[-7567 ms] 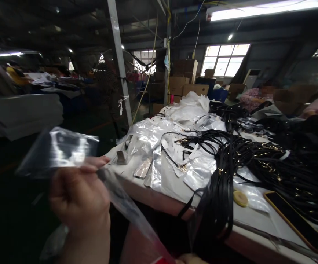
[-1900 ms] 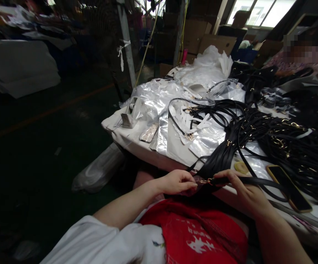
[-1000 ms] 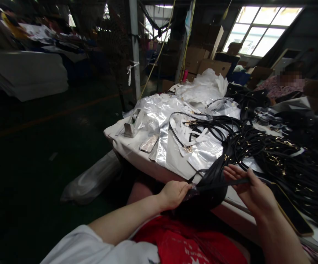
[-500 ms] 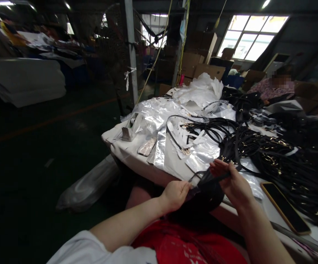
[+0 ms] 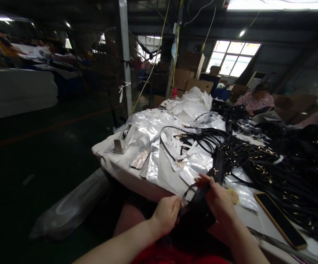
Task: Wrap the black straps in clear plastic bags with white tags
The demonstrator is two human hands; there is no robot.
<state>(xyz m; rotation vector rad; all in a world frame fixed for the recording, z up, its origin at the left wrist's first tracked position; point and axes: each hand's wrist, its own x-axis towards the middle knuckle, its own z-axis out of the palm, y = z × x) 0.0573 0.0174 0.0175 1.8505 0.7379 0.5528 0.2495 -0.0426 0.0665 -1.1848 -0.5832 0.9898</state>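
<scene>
My left hand (image 5: 166, 213) pinches the end of a black strap (image 5: 200, 205) just below the table's near edge. Right beside it, my right hand (image 5: 216, 200) grips the same strap a little higher, with the fingers curled round it. The strap hangs from a big bundle of black straps with gold clasps (image 5: 258, 161) that spreads over the table to the right. Clear plastic bags (image 5: 159, 128) lie on the white table (image 5: 125, 172) behind my hands.
A phone in an orange case (image 5: 281, 220) lies at the right near the table edge, a small yellow disc (image 5: 233, 196) beside my right hand. A tape dispenser (image 5: 119, 145) stands at the left corner. A person (image 5: 255, 101) sits at the far end. A rolled plastic bundle (image 5: 73, 207) lies on the floor.
My hands have drawn closer together on the strap and moved down toward my lap. The view has tilted up, showing more of the ceiling and windows.
</scene>
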